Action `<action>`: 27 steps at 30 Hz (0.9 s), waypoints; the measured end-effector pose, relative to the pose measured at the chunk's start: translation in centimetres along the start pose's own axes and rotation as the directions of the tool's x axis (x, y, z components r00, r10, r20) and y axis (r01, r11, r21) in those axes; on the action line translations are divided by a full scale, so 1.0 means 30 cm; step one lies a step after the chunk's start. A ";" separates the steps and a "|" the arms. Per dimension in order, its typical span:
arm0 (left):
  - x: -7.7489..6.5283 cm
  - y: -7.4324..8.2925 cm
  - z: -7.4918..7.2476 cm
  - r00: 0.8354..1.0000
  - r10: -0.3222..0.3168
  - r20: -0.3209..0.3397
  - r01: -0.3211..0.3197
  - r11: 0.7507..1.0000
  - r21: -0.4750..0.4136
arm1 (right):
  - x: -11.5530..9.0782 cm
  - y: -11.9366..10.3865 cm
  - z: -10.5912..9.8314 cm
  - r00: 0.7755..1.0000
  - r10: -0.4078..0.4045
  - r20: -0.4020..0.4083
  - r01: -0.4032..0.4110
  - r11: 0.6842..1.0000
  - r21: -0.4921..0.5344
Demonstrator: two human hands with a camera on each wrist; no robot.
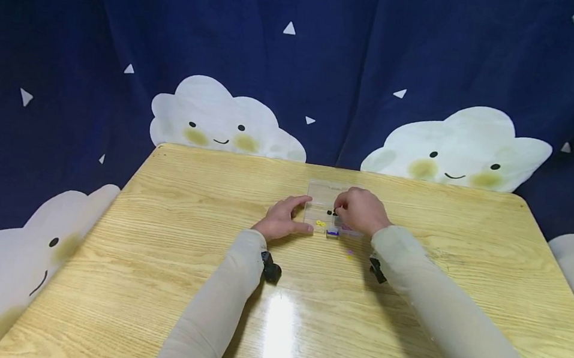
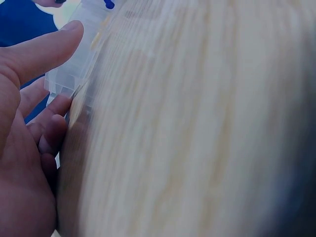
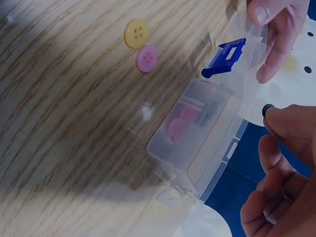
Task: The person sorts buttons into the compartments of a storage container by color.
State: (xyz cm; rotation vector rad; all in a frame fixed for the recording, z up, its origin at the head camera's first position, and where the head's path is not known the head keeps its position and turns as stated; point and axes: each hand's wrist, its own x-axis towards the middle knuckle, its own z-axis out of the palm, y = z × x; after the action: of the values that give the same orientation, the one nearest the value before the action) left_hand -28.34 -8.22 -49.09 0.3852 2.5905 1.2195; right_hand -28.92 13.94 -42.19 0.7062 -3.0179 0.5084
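Note:
A clear plastic compartment box (image 1: 321, 192) stands with its lid raised near the table's far edge. My right hand (image 1: 361, 209) is above it, pinching a small black button (image 3: 267, 108) between thumb and finger. At the box's left side my left hand (image 1: 280, 221) has thumb and forefinger spread apart, its fingers touching the plastic. Two yellow buttons (image 1: 320, 223) lie in a front left compartment, and another black button (image 1: 329, 212) sits farther back. Pink buttons (image 3: 177, 129) show through the right compartment's wall. A blue latch (image 3: 228, 58) hangs from the front.
On the wooden table (image 1: 189, 263), in front of the box, a loose yellow button (image 3: 136, 33) lies beside a pink-violet button (image 3: 147, 58). Behind the table hangs a dark blue curtain (image 1: 335, 58) with cloud faces.

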 end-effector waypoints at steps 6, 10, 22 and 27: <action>0.000 0.008 0.001 1.000 -0.001 0.003 0.001 1.000 -0.010 | -0.007 0.000 -0.005 1.000 -0.003 -0.004 0.003 1.000 -0.004; 0.001 0.011 0.002 1.000 0.000 0.001 0.000 1.000 -0.005 | -0.009 0.002 -0.007 1.000 -0.001 0.002 0.001 1.000 0.000; -0.014 0.017 0.009 1.000 0.004 0.002 -0.004 1.000 0.007 | -0.040 0.002 -0.005 0.996 -0.067 -0.058 0.063 0.996 -0.064; -0.012 0.016 0.003 1.000 0.001 -0.006 -0.001 1.000 0.010 | -0.056 -0.009 0.000 0.985 -0.149 -0.085 0.142 0.986 -0.082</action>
State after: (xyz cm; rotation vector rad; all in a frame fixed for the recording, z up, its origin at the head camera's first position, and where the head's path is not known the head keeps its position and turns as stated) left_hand -27.91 -7.99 -48.73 0.3860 2.6026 1.2099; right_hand -27.31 14.44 -42.22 0.8653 -2.8570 0.4072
